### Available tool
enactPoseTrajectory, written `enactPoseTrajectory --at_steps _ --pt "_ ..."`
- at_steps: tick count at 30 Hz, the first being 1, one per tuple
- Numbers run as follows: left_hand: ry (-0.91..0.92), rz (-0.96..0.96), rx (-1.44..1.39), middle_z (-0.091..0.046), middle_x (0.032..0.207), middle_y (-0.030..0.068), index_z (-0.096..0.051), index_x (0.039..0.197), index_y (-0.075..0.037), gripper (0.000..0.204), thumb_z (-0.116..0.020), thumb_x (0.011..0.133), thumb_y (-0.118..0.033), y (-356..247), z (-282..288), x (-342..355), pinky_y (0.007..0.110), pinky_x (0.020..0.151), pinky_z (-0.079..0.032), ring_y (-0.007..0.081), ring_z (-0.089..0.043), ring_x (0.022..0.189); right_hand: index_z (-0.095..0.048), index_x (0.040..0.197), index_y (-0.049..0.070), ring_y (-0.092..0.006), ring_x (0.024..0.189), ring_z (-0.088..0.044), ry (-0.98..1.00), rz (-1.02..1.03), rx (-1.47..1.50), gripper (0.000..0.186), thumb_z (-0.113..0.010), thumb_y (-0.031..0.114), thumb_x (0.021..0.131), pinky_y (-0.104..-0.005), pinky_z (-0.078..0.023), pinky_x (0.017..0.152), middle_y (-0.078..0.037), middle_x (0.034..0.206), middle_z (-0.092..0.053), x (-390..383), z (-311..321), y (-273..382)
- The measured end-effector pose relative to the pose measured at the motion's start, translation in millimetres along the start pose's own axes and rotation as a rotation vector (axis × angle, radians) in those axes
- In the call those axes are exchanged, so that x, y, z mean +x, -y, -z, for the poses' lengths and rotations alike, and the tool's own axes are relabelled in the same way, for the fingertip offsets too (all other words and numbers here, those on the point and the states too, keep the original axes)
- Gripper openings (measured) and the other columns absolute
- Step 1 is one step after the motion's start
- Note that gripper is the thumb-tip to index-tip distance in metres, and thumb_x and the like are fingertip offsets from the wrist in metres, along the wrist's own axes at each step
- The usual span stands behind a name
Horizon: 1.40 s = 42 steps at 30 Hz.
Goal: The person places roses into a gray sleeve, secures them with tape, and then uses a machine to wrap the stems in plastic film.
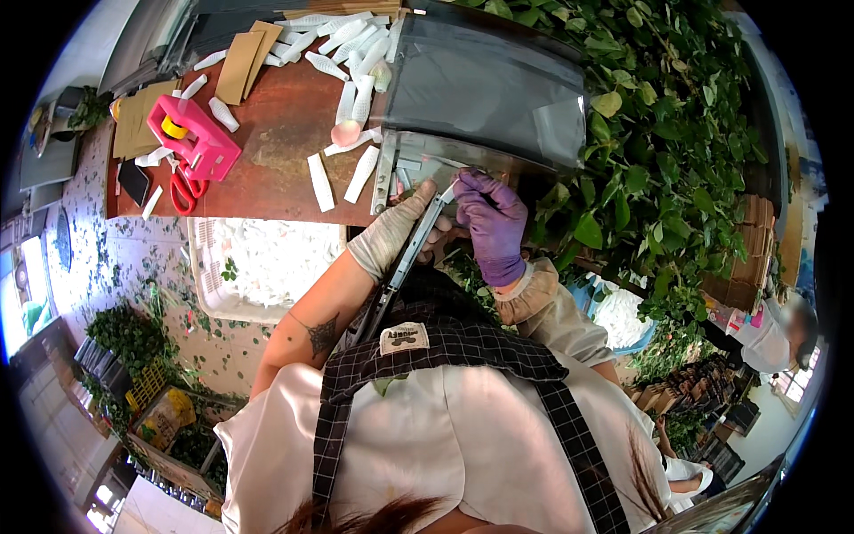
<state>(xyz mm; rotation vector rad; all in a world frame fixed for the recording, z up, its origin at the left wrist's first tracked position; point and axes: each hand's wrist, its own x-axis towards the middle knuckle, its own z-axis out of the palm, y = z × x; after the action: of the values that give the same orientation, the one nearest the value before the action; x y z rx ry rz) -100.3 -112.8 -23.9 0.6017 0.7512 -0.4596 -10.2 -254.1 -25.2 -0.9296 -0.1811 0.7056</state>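
Observation:
My left hand, in a pale, worn glove, is wrapped round a long, narrow metal tool, thumb on one side and fingers on the other. The tool slants from my apron up toward the table edge; its exact kind is unclear. At its upper end my right hand, in a purple glove, has thumb and forefinger pinched together. What sits in that pinch is too small to make out. Beyond both hands lies a metal-edged opening beside a dark grey, sheet-covered surface.
White mesh sleeves, a pale pink flower, a pink tape dispenser, red scissors and cardboard lie on the brown table. A white basket holds white pieces. Leafy stems pile up at right, above a blue basin.

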Motion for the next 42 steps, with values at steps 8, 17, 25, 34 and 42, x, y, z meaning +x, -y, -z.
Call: enactPoseTrajectory --at_steps 8,17,25,34,42 --pt "0.0 -0.033 0.052 -0.052 0.051 -0.0011 -0.064 0.069 -0.008 0.063 -0.048 0.089 -0.066 2.9 -2.7 -3.0 0.024 0.038 -0.036 0.0101 -0.045 0.04 -0.057 0.117 -0.01 -0.012 0.076 -0.056 0.002 0.14 -0.235 0.031 -0.05 -0.008 0.087 -0.0227 -0.048 0.07 -0.012 0.101 -0.062 -8.6 -6.5 -13.0" --pt "-0.043 -0.059 0.026 -0.05 0.052 -0.0021 -0.061 0.069 -0.01 0.062 -0.047 0.089 -0.067 16.1 -16.0 -22.6 0.023 0.037 -0.032 0.0087 -0.043 0.04 -0.059 0.116 -0.01 -0.0147 0.079 -0.059 -0.103 0.004 -0.051 0.033 -0.056 -0.009 0.083 -0.025 -0.049 0.067 -0.014 0.099 -0.064 -23.8 -10.5 0.4" --pt "0.11 -0.083 -0.054 -0.047 0.051 -0.0004 -0.059 0.069 -0.01 0.064 -0.048 0.086 -0.07 49.5 -12.4 -31.0 0.023 0.038 -0.031 0.0096 -0.04 0.04 -0.059 0.118 -0.009 -0.0139 0.074 -0.059 -0.075 0.061 -0.077 0.038 -0.057 -0.01 0.08 -0.0242 -0.049 0.066 -0.013 0.097 -0.066 -56.3 -12.5 1.6" --pt "0.006 -0.026 -0.024 -0.049 0.052 -0.0008 -0.062 0.071 -0.011 0.061 -0.047 0.089 -0.067 68.9 -15.7 -50.5 0.023 0.039 -0.033 0.0109 -0.041 0.041 -0.065 0.105 -0.003 -0.0152 0.081 -0.064 0.069 0.394 -0.557 0.026 -0.055 -0.011 0.082 -0.0224 -0.05 0.071 -0.013 0.096 -0.067 -87.6 -13.7 -18.1" --pt "0.304 -0.059 -0.242 -0.061 0.113 0.0057 -0.05 0.129 -0.008 0.048 -0.042 0.1 -0.045 116.1 34.8 -38.1 0.029 0.086 -0.053 0.0176 -0.061 0.095 -0.067 0.106 0.011 -0.0344 0.128 -0.04 0.132 0.593 -1.462 0.029 -0.069 0.027 0.083 -0.0443 -0.034 0.103 -0.013 0.137 -0.047 -151.5 -21.8 -32.3"
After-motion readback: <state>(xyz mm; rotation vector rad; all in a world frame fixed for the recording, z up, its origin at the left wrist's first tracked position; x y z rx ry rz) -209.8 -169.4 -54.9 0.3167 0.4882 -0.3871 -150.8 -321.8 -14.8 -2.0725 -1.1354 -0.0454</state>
